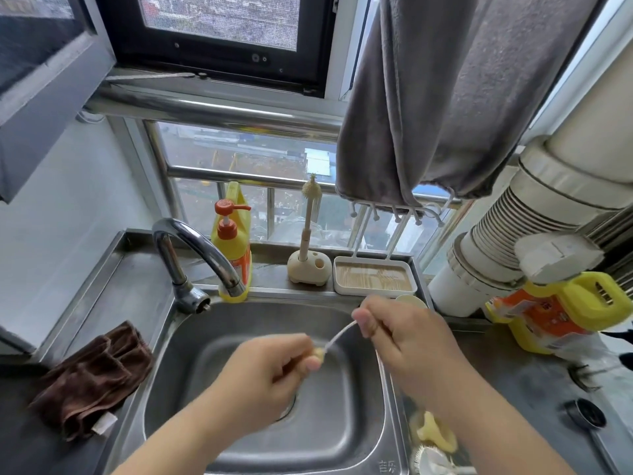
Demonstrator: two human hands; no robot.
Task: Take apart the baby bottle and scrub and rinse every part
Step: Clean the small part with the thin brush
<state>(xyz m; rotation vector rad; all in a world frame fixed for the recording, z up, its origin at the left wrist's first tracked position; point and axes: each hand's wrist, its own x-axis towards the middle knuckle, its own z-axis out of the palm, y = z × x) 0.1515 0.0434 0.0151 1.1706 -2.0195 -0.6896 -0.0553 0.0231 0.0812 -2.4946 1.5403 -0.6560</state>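
Over the steel sink (260, 437), my left hand (274, 368) pinches a small yellowish bottle piece (318, 354) between fingertips and thumb. A thin white straw brush (339, 335) runs from that piece up into my right hand (407, 334), which grips its handle. On the counter at the sink's right edge lie a yellow bottle part (435, 435) and a white bristled brush head (428, 461). A pale round lid (411, 300) shows just behind my right hand.
A curved tap (202, 255) stands at the sink's back left, no water running. A yellow soap pump bottle (233, 241), a bottle brush in its stand (308, 255) and a white drying tray (375, 276) line the sill. A brown cloth (92, 375) lies left; a yellow detergent jug (555, 313) right.
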